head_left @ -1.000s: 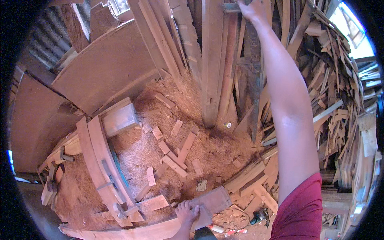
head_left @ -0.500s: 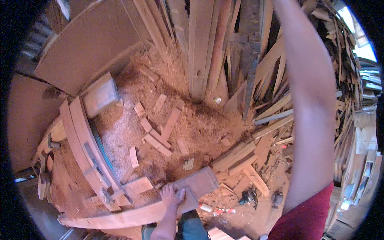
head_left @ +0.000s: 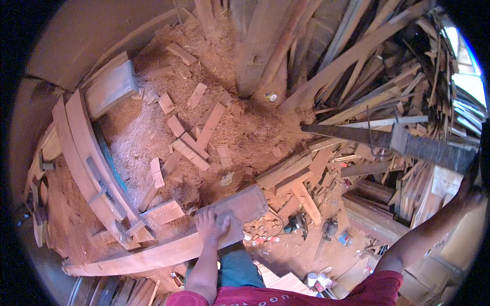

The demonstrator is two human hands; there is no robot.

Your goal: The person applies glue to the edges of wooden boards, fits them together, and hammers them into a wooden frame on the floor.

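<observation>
Evidently, two curved planks (head_left: 71, 148) at the left lie side by side, with a clamp (head_left: 105, 189) set over them, presumably to keep them pressed together. To their right, short wood offcuts (head_left: 191, 155) lie loose on the sawdust (head_left: 148, 125). A long curved board (head_left: 143, 260) sweeps along the near side, its right end under the left hand (head_left: 212, 227), whose fingers are slightly apart, laid over the wood rather than wrapped round it, seemingly to steady it. A flat brown slab (head_left: 245, 201) sits just beyond and right of that palm. Farther right, a dark bar (head_left: 352, 136) slants across, its right end meeting the right hand (head_left: 478, 191), probably for carrying; shadow hides whether those fingers are closed.
</observation>
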